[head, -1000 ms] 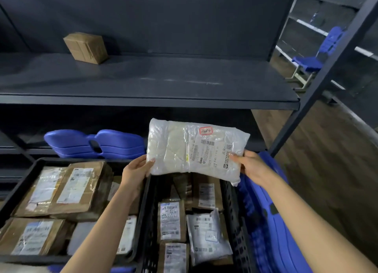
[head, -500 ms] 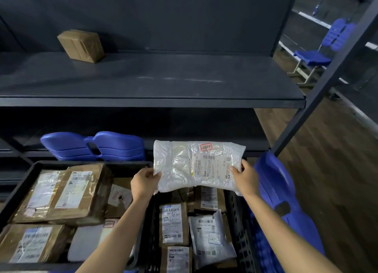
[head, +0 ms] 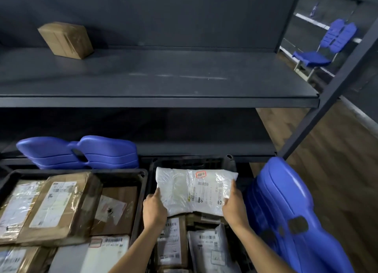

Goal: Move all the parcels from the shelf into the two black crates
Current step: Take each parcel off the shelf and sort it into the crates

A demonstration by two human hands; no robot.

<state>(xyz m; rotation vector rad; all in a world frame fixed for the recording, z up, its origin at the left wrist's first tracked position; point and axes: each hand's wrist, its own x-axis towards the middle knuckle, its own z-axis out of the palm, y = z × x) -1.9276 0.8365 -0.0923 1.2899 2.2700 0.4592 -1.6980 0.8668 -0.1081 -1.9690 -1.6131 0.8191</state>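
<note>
Two hands hold one soft white plastic mailer bag [head: 180, 193] — crinkled, glossy and puffed like a pillow. A printed barcode label crosses its right half, and a small red-bordered sticker sits near its top edge. The left hand [head: 154, 210] grips the near left corner and the right hand [head: 234, 209] the right edge. Each thumb lies on top while the other fingers are hidden beneath, so each hand pinches the bag. The bag lies flat at the far end of the right black plastic crate [head: 190, 164], over labelled brown and grey parcels [head: 171, 238] — whether it touches them I cannot tell. Just beside it, the left black crate [head: 122, 172] is filled with brown cardboard parcels [head: 57, 207]. One brown cardboard box [head: 65, 39] stands on the dark grey metal shelf [head: 163, 78] above, far left.
</note>
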